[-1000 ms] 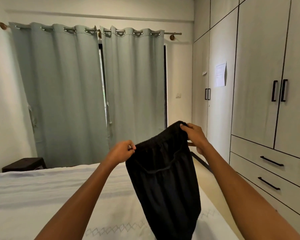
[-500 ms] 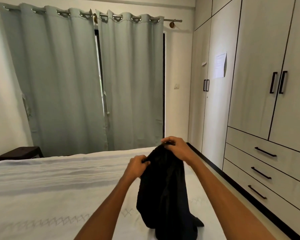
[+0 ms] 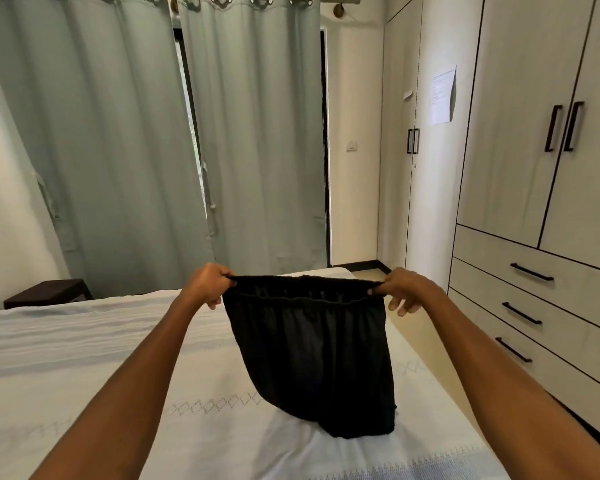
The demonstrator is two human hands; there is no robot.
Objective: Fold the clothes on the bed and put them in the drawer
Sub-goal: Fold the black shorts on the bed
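A pair of black shorts [image 3: 312, 348] with an elastic waistband hangs stretched between both hands above the white bed [image 3: 84, 358]. My left hand [image 3: 207, 284] grips the left end of the waistband. At the right end, my right hand [image 3: 404, 289] pinches the band with thumb and forefinger, its other fingers hanging loose. The shorts' lower hem touches the bed sheet. Three closed drawers [image 3: 534, 306] with black handles sit low in the wardrobe at the right.
A tall grey wardrobe [image 3: 520, 133] with closed doors lines the right wall, a narrow strip of floor [image 3: 426, 344] between it and the bed. Grey-green curtains [image 3: 136, 150] hang behind the bed. A dark stool [image 3: 45, 292] stands at far left.
My hands have moved apart and pulled the waistband out flat and wide; before, they held the shorts bunched close together. The view has tipped downward.
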